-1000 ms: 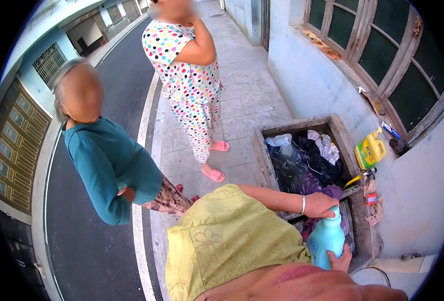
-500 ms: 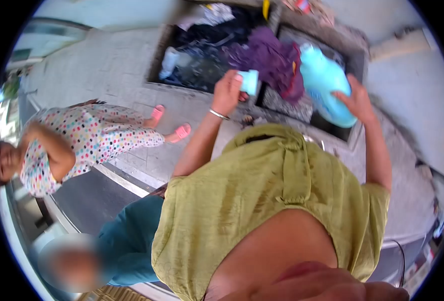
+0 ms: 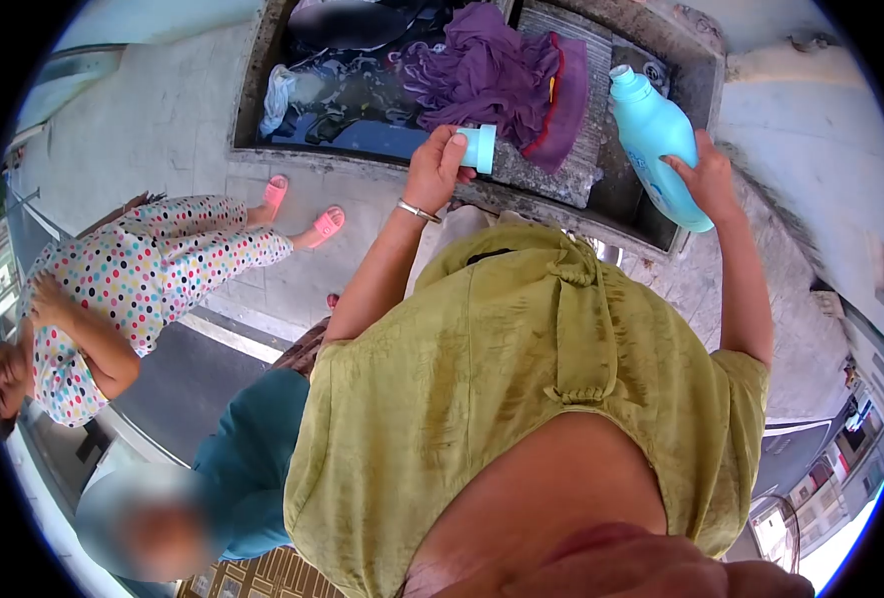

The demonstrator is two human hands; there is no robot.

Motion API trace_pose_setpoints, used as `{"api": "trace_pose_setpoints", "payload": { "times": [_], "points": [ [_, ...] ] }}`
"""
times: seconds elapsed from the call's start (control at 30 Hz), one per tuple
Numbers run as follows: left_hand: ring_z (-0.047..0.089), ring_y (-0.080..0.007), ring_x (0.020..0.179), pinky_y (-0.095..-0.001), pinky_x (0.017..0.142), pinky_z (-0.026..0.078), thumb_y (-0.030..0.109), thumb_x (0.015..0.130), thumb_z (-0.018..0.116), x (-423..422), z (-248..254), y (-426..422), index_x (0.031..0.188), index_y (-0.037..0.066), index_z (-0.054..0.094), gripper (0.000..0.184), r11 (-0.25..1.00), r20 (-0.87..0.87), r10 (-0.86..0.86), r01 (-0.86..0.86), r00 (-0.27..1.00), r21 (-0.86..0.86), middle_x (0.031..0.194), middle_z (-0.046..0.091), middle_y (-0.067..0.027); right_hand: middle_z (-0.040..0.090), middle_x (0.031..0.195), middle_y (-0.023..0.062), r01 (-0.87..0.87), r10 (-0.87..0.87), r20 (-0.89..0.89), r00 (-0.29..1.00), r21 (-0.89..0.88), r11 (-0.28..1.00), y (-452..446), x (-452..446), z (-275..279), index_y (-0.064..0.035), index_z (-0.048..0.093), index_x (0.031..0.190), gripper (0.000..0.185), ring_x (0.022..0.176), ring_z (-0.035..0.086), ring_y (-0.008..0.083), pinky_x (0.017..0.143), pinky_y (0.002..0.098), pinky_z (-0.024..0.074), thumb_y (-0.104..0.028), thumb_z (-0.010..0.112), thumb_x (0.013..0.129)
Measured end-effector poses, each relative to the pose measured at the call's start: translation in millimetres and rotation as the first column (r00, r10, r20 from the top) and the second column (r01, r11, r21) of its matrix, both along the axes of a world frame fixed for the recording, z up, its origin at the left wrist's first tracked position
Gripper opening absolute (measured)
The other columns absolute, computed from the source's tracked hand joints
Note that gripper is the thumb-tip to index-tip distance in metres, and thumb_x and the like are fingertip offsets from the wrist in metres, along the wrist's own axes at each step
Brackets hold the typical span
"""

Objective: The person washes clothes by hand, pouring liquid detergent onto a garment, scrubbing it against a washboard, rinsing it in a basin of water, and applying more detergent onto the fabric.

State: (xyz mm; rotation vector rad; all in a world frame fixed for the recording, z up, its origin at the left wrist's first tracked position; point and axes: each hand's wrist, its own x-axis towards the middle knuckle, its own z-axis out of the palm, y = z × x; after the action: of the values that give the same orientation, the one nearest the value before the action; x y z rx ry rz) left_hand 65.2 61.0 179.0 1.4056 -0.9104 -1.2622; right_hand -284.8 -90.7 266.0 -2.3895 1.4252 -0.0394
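We are holding the cap in curled left fingers, the bottle in half-spread right fingers, uncapping apparently done, next move likely calling for steady grip.

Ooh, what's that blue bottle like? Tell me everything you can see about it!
The light-blue bottle looks like smooth plastic, with a wide body, a narrower neck and darker blue printing too small to read. Its cap is off, so the pale mouth shows. It leans, neck pointing to the picture's upper left and base to the lower right. The right hand grips its lower body. It appears over the concrete-looking basin; whether they touch is unclear.
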Motion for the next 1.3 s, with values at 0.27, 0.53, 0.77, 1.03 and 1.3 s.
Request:
{"api": "trace_pose_setpoints", "payload": {
  "times": [0.27, 0.53, 0.77, 1.03, 1.3],
  "points": [
    [0.057, -0.0096, 0.052, -0.0228, 0.047, 0.046, 0.035, 0.093, 0.046, -12, 3, 1, 0.098, 0.0, 0.053, 0.036, 0.998, 0.045, 0.061, -0.061, 0.997, -0.01, 0.066, 0.057, -0.004, 0.059, 0.078, 0.0273, -0.116, 0.121, -0.08, 0.989, 0.064, 0.991, 8, -3, -33, 0.0007, 0.044, 0.092, 0.045, 0.078, 0.057, 0.0444, 0.066, 0.0493, 0.046, -0.032, 0.07, 0.075],
    [0.056, -0.0091, 0.051, -0.022, 0.048, 0.045, 0.034, 0.093, 0.046, -24, -1, 13, 0.099, 0.0, 0.054, 0.036, 0.992, 0.052, 0.123, -0.124, 0.991, 0.006, 0.066, 0.057, -0.0033, 0.059, 0.079, 0.0278, -0.182, 0.198, -0.121, 0.973, 0.136, 0.974, -4, -5, -62, 0.0011, 0.043, 0.092, 0.047, 0.079, 0.057, 0.0448, 0.067, 0.0493, 0.0458, -0.032, 0.07, 0.074],
    [0.056, -0.0089, 0.051, -0.0224, 0.048, 0.046, 0.033, 0.093, 0.046, -27, -4, 18, 0.1, 0.0, 0.054, 0.034, 0.988, 0.062, 0.151, -0.153, 0.986, 0.013, 0.068, 0.057, -0.0029, 0.059, 0.082, 0.0288, -0.178, 0.22, -0.209, 0.953, 0.2, 0.963, -12, -14, -75, 0.002, 0.044, 0.093, 0.048, 0.081, 0.058, 0.0451, 0.07, 0.0495, 0.0456, -0.034, 0.07, 0.074],
    [0.056, -0.0084, 0.052, -0.022, 0.048, 0.045, 0.033, 0.093, 0.045, -31, -8, 19, 0.098, 0.0, 0.054, 0.034, 0.985, 0.031, 0.169, -0.169, 0.985, 0.012, 0.067, 0.057, -0.0028, 0.06, 0.082, 0.0281, -0.215, 0.24, -0.157, 0.958, 0.161, 0.963, -16, -11, -83, 0.0026, 0.045, 0.095, 0.05, 0.081, 0.058, 0.0444, 0.07, 0.0484, 0.0464, -0.036, 0.069, 0.074],
    [0.056, -0.0081, 0.053, -0.0218, 0.048, 0.045, 0.032, 0.094, 0.045, -35, -10, 19, 0.097, 0.0, 0.054, 0.033, 0.984, 0.046, 0.178, -0.179, 0.983, 0.024, 0.068, 0.058, -0.0027, 0.059, 0.082, 0.0298, -0.212, 0.253, -0.159, 0.954, 0.237, 0.948, -23, -6, -83, 0.0039, 0.046, 0.095, 0.051, 0.083, 0.058, 0.0448, 0.072, 0.0485, 0.0465, -0.035, 0.07, 0.074]
  ]
}}
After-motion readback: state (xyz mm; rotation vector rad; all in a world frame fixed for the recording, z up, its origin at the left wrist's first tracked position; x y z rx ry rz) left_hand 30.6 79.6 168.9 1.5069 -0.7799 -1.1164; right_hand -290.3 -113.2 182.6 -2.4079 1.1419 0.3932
